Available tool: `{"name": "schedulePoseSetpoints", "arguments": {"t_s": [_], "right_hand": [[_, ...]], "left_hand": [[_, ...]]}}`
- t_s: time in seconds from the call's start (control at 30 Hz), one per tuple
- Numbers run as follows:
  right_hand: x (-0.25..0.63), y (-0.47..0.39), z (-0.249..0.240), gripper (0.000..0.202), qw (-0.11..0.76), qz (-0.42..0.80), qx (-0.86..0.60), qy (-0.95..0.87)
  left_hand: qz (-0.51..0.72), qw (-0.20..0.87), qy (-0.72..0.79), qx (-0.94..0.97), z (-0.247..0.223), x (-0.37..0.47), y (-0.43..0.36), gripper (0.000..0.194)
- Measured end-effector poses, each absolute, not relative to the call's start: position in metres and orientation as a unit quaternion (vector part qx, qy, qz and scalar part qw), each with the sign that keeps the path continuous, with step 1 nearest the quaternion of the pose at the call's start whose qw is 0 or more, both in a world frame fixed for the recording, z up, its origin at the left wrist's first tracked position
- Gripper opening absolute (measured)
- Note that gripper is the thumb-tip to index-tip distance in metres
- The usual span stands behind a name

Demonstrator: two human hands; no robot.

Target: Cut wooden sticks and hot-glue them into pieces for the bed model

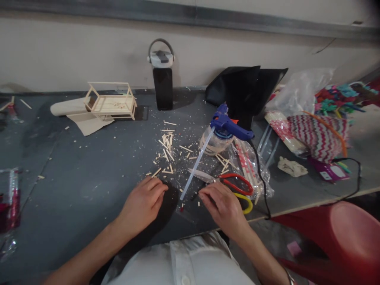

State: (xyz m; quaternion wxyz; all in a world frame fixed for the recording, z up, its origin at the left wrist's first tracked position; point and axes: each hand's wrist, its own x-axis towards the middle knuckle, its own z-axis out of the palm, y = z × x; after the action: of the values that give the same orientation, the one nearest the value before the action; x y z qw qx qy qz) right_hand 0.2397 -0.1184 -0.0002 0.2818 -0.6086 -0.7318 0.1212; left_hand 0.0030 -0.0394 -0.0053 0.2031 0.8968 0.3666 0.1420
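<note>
My left hand (pixel 144 200) rests on the dark table beside a scatter of short wooden sticks (pixel 168 140), its fingers curled and thumb drawn in. Whatever it may hold is hidden. My right hand (pixel 224 202) lies near the scissors with red and yellow handles (pixel 242 183), thumb and fingers brought together; I cannot make out anything between them. Between and above the hands, a blue glue gun (pixel 230 126) lies on a clear jar (pixel 209 144). Its long translucent glue stick (pixel 196 168) slants down toward the gap between my hands.
A small wooden stick frame (pixel 113 103) stands back left by a paper roll (pixel 71 107). Behind are a bottle (pixel 164 87) and black pouch (pixel 237 89). Plastic-wrapped sticks (pixel 246 162), a zigzag-patterned pouch (pixel 319 134) and a black cord (pixel 259 170) lie right. A red stool (pixel 350 233) stands below.
</note>
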Motion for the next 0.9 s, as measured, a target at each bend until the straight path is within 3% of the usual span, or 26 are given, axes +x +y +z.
{"name": "schedulePoseSetpoints", "arguments": {"t_s": [0.6,0.9], "right_hand": [[0.225,-0.098,-0.009,0.02,0.237,0.083,-0.543,-0.801],[0.214,-0.086,-0.014,0.014,0.239,0.123,-0.544,-0.794]], "left_hand": [[0.135,0.215,0.358,0.899,-0.003,0.015,-0.047,0.017],[0.219,0.271,0.391,0.852,-0.001,0.002,-0.051,0.015]]}}
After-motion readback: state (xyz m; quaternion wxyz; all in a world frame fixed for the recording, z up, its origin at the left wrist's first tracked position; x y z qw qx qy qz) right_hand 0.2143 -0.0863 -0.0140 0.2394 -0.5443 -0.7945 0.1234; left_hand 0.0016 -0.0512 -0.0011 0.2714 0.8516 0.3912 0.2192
